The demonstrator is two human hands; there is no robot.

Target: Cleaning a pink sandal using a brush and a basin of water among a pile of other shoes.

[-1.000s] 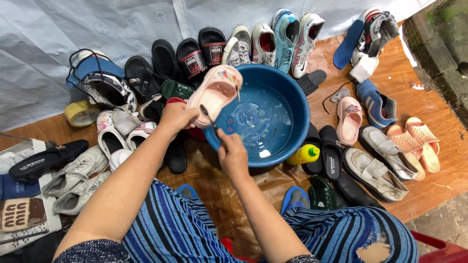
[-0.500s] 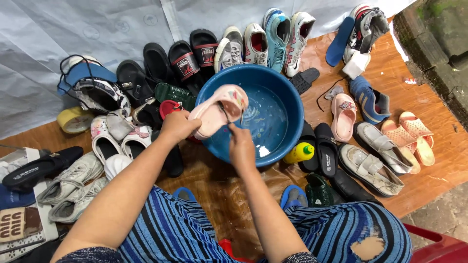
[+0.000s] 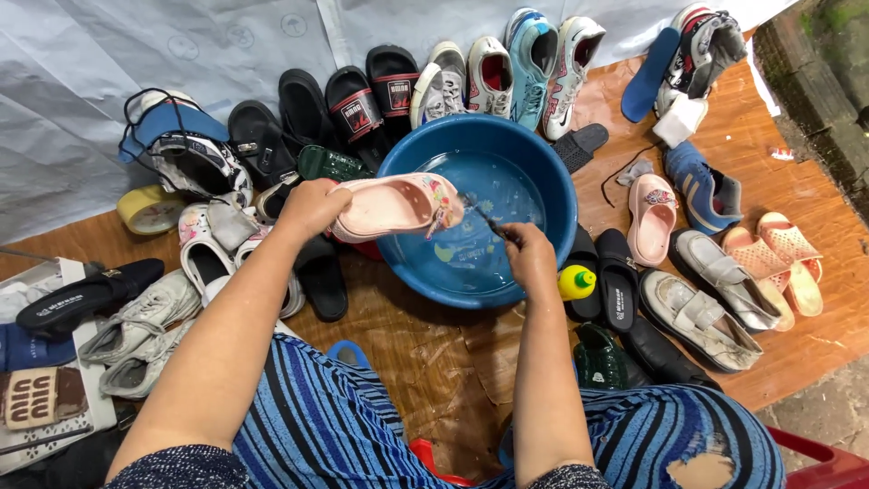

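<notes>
My left hand (image 3: 310, 206) grips the heel end of a pink clog (image 3: 396, 205) and holds it sideways over the blue basin (image 3: 552, 177), which has water in it. My right hand (image 3: 529, 254) is closed on a thin dark brush (image 3: 489, 222) whose tip meets the decorated toe of the clog. Both forearms reach out over my striped blue trousers.
Shoes ring the basin: black slides (image 3: 353, 101) and sneakers (image 3: 532, 54) behind it, a matching pink clog (image 3: 651, 204) and pale sandals (image 3: 783, 258) on the right, white sneakers (image 3: 136, 321) on the left. A yellow bottle cap (image 3: 576, 282) sits by the basin. A tape roll (image 3: 149, 210) lies left.
The clog has turned from sole-up and tilted to lying sideways over the basin. My right hand has shifted right, and the brush now works at the clog's toe.
</notes>
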